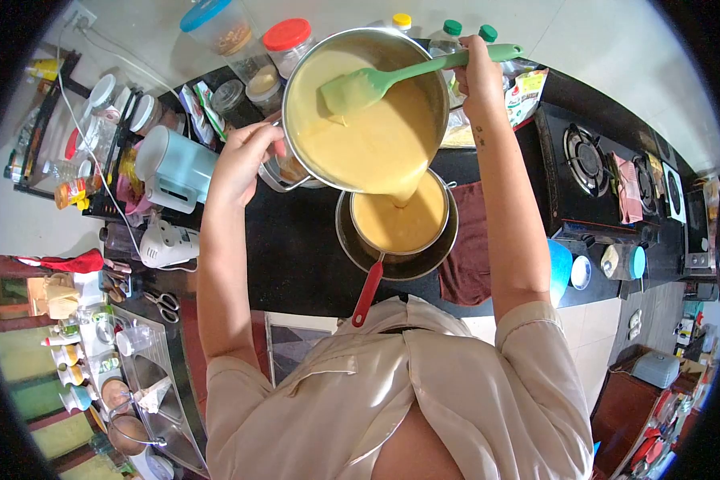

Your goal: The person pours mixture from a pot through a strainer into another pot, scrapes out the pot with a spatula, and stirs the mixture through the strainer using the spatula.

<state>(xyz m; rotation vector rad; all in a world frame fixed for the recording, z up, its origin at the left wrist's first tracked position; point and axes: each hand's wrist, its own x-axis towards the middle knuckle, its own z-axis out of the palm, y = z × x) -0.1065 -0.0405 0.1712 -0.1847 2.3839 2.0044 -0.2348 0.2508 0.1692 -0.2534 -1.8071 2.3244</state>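
A steel pot (304, 152) of thick yellow liquid tilts toward me above the counter. My left hand (248, 156) is closed on its left loop handle. On the far right side, my right hand (482, 76) pins the handle of a green spatula (356, 90) under its thumb; it also seems to hold the pot's other handle, which is mostly hidden. The spatula's head lies against the pot's inside. Liquid runs over the lip into a strainer (400, 224) with a red handle (368, 294), set over a metal bowl (450, 244).
A dark red cloth (466, 264) lies right of the bowl on the black counter (296, 256). Jars, including a red-lidded one (288, 36), line the wall. A light blue pitcher (176, 164) and hand mixer (168, 242) stand left; a gas stove (584, 164) is right.
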